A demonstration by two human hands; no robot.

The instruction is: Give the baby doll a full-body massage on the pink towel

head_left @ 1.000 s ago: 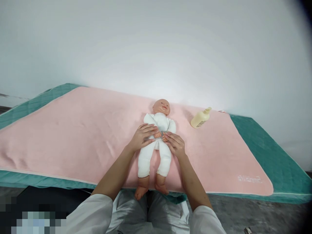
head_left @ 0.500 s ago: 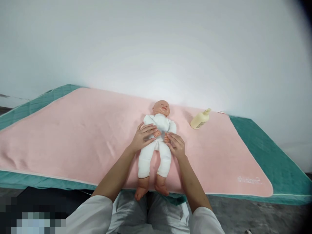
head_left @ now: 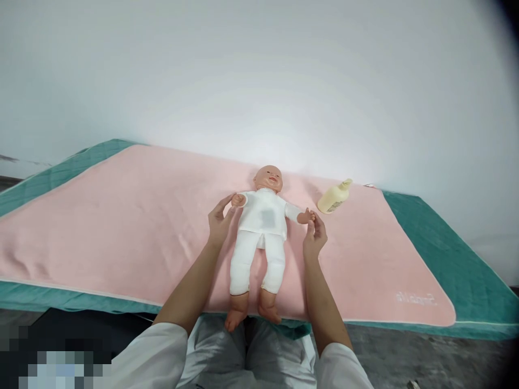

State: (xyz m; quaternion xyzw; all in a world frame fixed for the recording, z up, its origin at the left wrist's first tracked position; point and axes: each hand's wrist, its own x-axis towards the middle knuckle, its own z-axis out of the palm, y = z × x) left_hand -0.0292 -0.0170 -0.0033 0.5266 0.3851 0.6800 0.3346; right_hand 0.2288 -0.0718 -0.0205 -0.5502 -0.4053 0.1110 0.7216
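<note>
Now the doll's arms are spread out to both sides; half a second ago its fists lay together over its belly, with the person's hands over them. The left hand (head_left: 220, 217) has one fist between thumb and fingers, beside the doll's shoulder; the right hand (head_left: 316, 236) pinches the other, a little lower and farther from the body. The change leaves the front of the doll (head_left: 253, 216) uncovered, with a grey patch (head_left: 267, 219) showing on its white shirt, and suggests the work just now is opening the arms evenly.

The doll lies face up on a pink blanket (head_left: 133, 227), its feet at the near edge. Beneath is a green quilted pad (head_left: 450, 259). A pale yellow pump bottle (head_left: 333, 199) is near the right hand. Behind rises a plain pale wall (head_left: 259, 81); the floor (head_left: 405, 354) is dark grey.
</note>
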